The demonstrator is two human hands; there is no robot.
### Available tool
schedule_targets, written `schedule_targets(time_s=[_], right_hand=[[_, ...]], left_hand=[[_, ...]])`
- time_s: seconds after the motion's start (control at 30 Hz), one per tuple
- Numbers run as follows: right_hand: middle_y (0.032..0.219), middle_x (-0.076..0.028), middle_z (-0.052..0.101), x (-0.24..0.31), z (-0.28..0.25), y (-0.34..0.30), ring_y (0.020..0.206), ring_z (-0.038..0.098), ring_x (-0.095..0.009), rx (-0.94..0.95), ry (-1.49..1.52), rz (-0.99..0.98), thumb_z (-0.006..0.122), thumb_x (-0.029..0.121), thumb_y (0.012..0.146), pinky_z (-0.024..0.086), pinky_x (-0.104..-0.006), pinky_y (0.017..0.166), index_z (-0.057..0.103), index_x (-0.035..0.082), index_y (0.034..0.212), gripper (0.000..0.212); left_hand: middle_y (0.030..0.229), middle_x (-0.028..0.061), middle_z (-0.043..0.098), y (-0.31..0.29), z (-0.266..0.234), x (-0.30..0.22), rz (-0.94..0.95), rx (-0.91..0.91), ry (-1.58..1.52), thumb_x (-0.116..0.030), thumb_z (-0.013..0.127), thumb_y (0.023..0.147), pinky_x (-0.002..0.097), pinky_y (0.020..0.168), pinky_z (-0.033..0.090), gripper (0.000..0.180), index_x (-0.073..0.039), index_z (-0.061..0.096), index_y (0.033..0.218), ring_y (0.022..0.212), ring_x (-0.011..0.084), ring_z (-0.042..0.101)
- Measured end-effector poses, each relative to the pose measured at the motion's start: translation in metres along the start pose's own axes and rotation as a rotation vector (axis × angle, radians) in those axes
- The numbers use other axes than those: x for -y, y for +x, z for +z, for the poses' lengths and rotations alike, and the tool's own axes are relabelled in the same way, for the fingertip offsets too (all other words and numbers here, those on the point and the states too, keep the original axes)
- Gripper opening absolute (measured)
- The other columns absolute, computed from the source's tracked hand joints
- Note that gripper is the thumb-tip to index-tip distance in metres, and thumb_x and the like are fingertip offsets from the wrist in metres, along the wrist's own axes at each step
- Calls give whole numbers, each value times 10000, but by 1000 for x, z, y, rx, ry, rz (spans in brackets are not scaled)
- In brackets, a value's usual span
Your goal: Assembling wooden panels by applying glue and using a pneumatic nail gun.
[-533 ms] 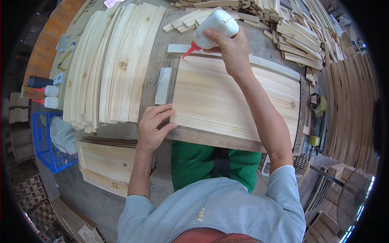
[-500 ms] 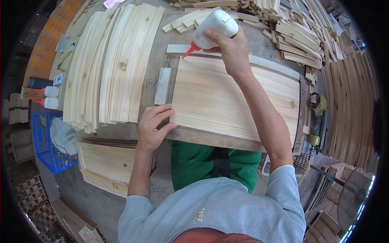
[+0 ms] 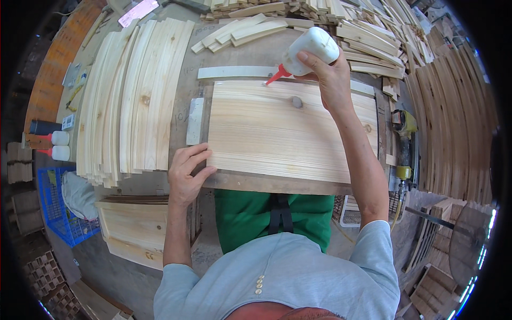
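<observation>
A pale wooden panel [image 3: 277,128] lies flat on the workbench in front of me. My right hand [image 3: 333,80] grips a white glue bottle [image 3: 314,48], tipped so that its red nozzle [image 3: 277,73] points down and left at the panel's far edge. A small white dab shows at the nozzle tip, and another white mark lies by the far left corner. At the panel's near left side is my left hand [image 3: 188,173], fingers apart, fingertips against the edge and nothing held. White strips [image 3: 195,121] lie along the panel's left and far sides.
Stacked long boards [image 3: 152,101] stand left of the panel; loose wood strips [image 3: 245,32] pile up at the back. A yellow-and-black power tool [image 3: 404,121] lies at the right. Two more glue bottles [image 3: 61,138] and a blue crate [image 3: 56,213] are at far left.
My right hand has carried the glue bottle rightward along the panel's far edge, away from the corner. My left hand stays at the panel's left edge. The whole view has shifted slightly.
</observation>
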State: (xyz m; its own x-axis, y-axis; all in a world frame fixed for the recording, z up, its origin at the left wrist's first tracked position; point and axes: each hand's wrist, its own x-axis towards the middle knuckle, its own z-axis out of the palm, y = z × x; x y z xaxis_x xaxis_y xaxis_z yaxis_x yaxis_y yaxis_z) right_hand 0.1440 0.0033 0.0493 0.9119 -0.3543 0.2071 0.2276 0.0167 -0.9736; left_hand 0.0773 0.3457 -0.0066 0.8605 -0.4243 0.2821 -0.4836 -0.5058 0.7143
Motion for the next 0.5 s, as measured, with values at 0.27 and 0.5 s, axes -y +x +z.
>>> schedule_targets(time_s=[0.27,0.5], right_hand=[[1122,-93,616,9,-21,-2,1002,634,-194,143,-257,-93,807,284,785,576,-325,780,481,40,1270,634],[1113,-70,625,25,-47,-6,1030,616,-198,139,-510,-132,814,308,774,527,-345,901,500,57,1272,639]], left_hand=[[1131,96,662,0,1,-2,-33,12,3,-21,795,642,344,889,497,394,-25,709,1027,1041,255,594],[1129,103,662,0,2,-1,0,7,-10,-9,799,633,350,887,497,398,-23,709,1020,1040,264,593]])
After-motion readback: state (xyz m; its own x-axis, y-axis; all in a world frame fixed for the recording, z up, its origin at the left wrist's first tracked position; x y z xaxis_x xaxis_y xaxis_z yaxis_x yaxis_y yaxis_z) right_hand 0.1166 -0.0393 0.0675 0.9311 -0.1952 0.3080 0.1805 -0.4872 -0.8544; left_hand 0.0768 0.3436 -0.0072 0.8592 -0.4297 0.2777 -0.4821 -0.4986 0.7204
